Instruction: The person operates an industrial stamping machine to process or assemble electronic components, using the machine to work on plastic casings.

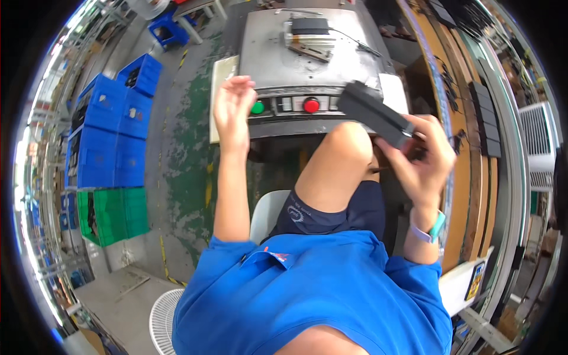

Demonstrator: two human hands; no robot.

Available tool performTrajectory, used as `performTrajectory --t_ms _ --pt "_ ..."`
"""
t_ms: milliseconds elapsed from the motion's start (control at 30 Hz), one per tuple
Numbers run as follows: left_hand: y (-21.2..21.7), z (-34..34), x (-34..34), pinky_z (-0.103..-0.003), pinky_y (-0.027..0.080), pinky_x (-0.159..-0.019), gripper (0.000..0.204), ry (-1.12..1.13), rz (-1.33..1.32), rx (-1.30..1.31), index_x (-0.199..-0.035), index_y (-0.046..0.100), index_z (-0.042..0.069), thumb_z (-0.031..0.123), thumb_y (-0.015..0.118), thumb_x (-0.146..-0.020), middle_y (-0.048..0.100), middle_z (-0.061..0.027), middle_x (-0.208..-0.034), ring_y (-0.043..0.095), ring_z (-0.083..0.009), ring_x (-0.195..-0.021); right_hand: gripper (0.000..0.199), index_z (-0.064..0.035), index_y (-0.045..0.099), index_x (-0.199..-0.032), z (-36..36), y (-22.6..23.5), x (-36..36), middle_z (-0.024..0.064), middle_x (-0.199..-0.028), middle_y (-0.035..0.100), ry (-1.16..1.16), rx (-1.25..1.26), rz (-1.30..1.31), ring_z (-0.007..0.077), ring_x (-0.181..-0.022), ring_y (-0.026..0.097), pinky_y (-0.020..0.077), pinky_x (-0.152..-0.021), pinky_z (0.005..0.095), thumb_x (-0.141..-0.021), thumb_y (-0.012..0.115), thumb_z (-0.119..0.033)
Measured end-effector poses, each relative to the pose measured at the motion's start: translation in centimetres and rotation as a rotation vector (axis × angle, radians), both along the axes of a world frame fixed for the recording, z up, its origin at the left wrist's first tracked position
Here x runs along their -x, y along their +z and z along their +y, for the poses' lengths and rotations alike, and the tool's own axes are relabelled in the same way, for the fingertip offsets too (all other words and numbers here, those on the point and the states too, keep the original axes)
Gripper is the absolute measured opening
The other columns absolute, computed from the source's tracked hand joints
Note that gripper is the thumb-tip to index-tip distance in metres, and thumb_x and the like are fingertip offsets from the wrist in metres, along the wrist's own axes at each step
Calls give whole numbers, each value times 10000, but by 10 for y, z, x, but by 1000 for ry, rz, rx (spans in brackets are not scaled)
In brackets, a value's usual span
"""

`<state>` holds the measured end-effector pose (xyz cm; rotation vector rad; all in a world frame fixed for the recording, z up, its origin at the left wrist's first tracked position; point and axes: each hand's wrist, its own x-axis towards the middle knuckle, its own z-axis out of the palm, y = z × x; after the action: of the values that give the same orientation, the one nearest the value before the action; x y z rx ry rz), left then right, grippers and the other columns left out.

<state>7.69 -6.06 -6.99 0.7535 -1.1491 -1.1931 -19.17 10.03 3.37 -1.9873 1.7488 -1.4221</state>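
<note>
Right hand [425, 155] gripping black rectangular block [374, 114] above knee, left hand [232, 110] open beside green button [258, 107]

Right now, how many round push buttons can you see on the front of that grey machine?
2. A green button sits at the left of the panel, right beside the left hand; a red button sits near the middle. The black part in the right hand may hide more.

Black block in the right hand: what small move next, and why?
Probably lower the black block toward the grey machine top. The right hand holds it above the knee, off the machine; the left hand is open near the green button.
</note>
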Motion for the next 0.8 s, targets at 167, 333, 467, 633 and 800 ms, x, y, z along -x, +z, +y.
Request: performTrajectory --t_ms 167,333,467,633,800 --pt "-85 -133 -101 -309 485 -899 426 353 -777 58 -1214 579 46 -21 662 -801 623 -94 -1167 588 -200 -1066 335 5 653 -981 11 -9 7 19 -768 546 -90 97 29 56 -552 493 381 -489 196 -683 802 -31" --pt "-127 -183 -114 -335 505 -875 416 281 -1168 571 -1210 621 92 7 662 -805 668 -104 -1141 637 -257 -1027 327 3 654 -980 16 -19 4 16 -759 542 -135 49 12 56 -543 484 374 -487 195 -687 796 -30" --pt "-90 -184 -69 -317 510 -844 184 229 -976 123 -1035 722 60 126 618 -898 730 -93 -934 683 -188 -877 338 7 645 -946 17 -30 12 8 -748 553 -181 -21 -44 43 -567 490 374 -483 188 -669 827 -60" --pt "-101 -205 -126 -278 504 -828 173 338 -638 91 -1043 690 -20 83 620 -924 711 -102 -986 655 -159 -904 360 -11 655 -989 12 -34 7 56 -778 576 -125 4 -96 117 -546 535 427 -486 237 -658 782 -75" --pt "-40 -190 -121 -299 495 -867 178 484 -531 223 -1068 605 -12 132 553 -977 652 -99 -1017 626 -183 -979 361 -21 654 -989 12 -36 7 63 -796 580 -76 39 -100 143 -574 564 453 -503 250 -647 764 -59"
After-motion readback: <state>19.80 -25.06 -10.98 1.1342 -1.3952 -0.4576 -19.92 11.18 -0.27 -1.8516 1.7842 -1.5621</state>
